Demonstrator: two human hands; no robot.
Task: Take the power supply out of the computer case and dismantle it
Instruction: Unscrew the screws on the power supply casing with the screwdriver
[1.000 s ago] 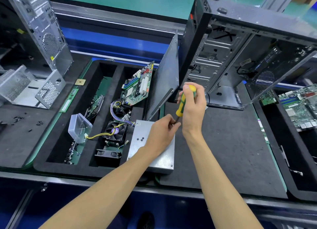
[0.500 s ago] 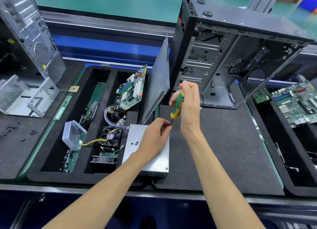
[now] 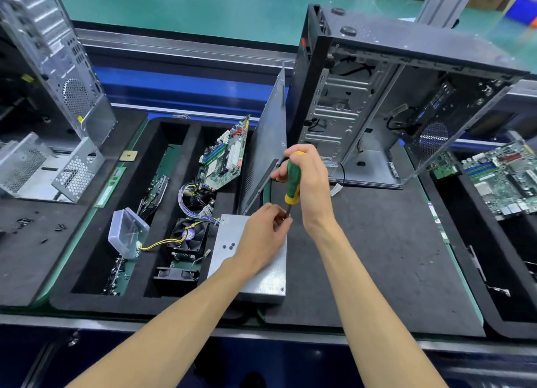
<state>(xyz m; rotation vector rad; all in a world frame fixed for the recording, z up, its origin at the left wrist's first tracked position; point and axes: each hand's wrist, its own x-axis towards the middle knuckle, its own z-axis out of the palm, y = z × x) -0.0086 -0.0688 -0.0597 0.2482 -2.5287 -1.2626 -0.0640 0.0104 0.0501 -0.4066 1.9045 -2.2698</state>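
The silver power supply (image 3: 229, 239) lies flat on the black mat at the near edge of the bench, a bundle of coloured wires leaving its far left corner. My left hand (image 3: 263, 236) rests on its top, fingers pinched around the screwdriver's shaft near the far right corner. My right hand (image 3: 309, 184) grips the green and yellow screwdriver (image 3: 292, 181), held upright with its tip down at that corner. The open black computer case (image 3: 377, 102) stands behind, its inside facing me. The screw itself is hidden by my fingers.
A grey side panel (image 3: 270, 143) leans upright between the case and a black foam tray (image 3: 96, 294) holding a motherboard (image 3: 225, 158), a fan (image 3: 189, 235) and a clear plastic box (image 3: 128, 232). Another motherboard (image 3: 505, 178) lies at right. Metal case parts (image 3: 52, 166) stand at left.
The view has shifted slightly, so everything sits a little lower and to the left. Both hands stay at the power supply's corner with the screwdriver, whose handle shows more green between my fingers.
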